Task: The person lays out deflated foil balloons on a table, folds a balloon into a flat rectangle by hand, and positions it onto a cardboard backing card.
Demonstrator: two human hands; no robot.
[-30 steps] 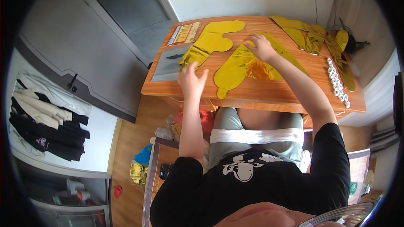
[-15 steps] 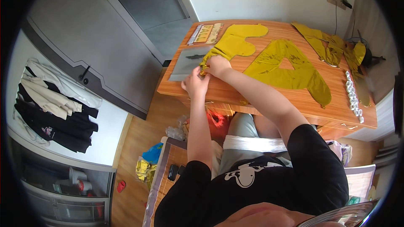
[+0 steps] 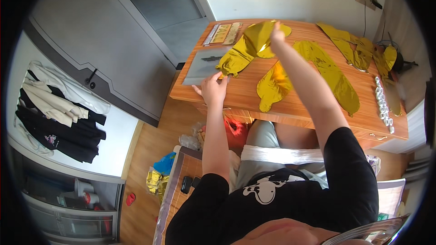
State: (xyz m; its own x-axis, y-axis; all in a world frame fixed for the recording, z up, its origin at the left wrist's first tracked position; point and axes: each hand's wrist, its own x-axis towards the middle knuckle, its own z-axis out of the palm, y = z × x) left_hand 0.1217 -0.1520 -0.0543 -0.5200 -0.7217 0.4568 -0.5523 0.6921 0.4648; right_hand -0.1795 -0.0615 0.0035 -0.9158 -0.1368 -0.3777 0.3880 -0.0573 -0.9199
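Note:
A flat gold foil balloon point(image 3: 244, 52), uninflated and letter-shaped, lies across the left part of the wooden table, its far part lifted and creased. My left hand point(image 3: 212, 90) pinches its near end at the table's front left. My right hand point(image 3: 277, 35) reaches far over the table, closed on the balloon's far part; its fingertips are partly hidden. Under my right forearm rests a second gold foil balloon point(image 3: 330, 75) shaped like an A, partly covered by the arm. Beside my left hand lies a translucent grey plastic sheet or bag point(image 3: 196, 69).
More gold foil balloons point(image 3: 341, 43) lie at the table's far right. Several small white rolls point(image 3: 380, 102) line the right side. A printed packet point(image 3: 222, 34) sits at the back left corner. Below are a red bag point(image 3: 236, 131), a drawer handle point(image 3: 378, 136) and a grey door point(image 3: 104, 41).
My right hand has moved from beside the left hand to the balloon's far part, lifting and creasing it. The A-shaped balloon's near left part has shifted and crumpled. My left hand stays near its place.

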